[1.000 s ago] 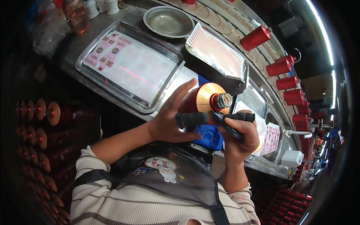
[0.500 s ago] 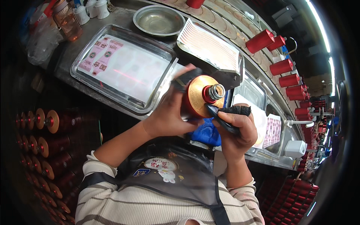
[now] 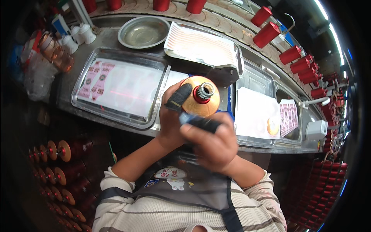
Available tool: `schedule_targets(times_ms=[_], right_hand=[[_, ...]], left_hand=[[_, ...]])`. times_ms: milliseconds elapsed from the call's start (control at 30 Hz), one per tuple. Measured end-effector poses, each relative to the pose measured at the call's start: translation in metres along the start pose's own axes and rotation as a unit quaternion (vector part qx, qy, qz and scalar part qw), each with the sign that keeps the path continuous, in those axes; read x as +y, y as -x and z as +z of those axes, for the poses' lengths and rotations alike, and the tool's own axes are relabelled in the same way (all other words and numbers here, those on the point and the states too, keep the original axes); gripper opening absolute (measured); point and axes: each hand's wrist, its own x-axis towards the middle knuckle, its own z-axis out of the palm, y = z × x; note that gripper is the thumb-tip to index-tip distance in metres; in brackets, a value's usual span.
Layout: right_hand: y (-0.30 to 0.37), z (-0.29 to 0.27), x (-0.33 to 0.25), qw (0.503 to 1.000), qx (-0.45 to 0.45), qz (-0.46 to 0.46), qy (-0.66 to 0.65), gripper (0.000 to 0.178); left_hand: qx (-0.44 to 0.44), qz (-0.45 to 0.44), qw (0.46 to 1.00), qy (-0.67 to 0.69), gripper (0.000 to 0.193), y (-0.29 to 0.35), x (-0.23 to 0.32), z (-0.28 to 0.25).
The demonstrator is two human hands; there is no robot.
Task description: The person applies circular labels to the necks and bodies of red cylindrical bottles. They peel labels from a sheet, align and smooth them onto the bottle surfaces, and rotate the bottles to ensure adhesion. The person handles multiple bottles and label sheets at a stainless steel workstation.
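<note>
A bottle with a gold shoulder and an uncapped, ring-shaped neck is held in front of me, its mouth tilted upward. My left hand is wrapped around its left side, the thumb in a black cover pressed on the gold shoulder. Close below the shoulder, my right hand is smeared by motion, with a black cover on one finger. It grips a small dark tool with a bluish end, whose exact kind is too blurred to tell. Whether the tool touches the bottle I cannot tell.
A metal tray with printed pink-and-white sheets lies left. Behind are a metal bowl and a rack of striped strips. White paper lies right, near a tap. Red bottles line the conveyor; more gold-shouldered bottles stand lower left.
My right hand has swung left across the bottle's front with the dark tool. The left thumb now lies over the gold shoulder, and the bottle has shifted slightly left in view.
</note>
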Motion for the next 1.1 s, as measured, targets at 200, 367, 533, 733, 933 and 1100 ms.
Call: schedule_targets(times_ms=[200, 367, 533, 733, 933, 1100], right_hand=[[0.005, -0.024, 0.013, 0.994, 0.064, 0.057, 0.062, 0.049], [0.005, -0.034, 0.006, 0.979, 0.024, 0.184, -0.078, 0.032], [0.0, -0.03, 0.036, 0.883, 0.125, 0.407, -0.196, 0.02], [-0.018, -0.03, 0.072, 0.906, 0.087, 0.37, -0.185, 0.024], [-0.036, -0.013, 0.099, 0.909, 0.054, 0.361, -0.202, 0.02], [-0.027, -0.048, 0.061, 0.906, 0.113, 0.358, -0.195, 0.017]], left_hand=[[0.01, 0.068, 0.995, -0.069, 0.091, -0.006, -0.001, 0.005], [0.028, 0.027, 0.999, 0.015, 0.09, -0.003, 0.0, 0.007], [0.009, 0.029, 0.999, -0.019, 0.087, -0.012, 0.011, 0.0], [-0.083, 0.014, 0.996, 0.035, 0.087, -0.022, 0.008, -0.024], [-0.255, -0.128, 0.94, 0.186, 0.096, -0.05, 0.007, -0.056], [-0.186, -0.07, 0.969, 0.146, 0.119, -0.021, 0.002, -0.059]])
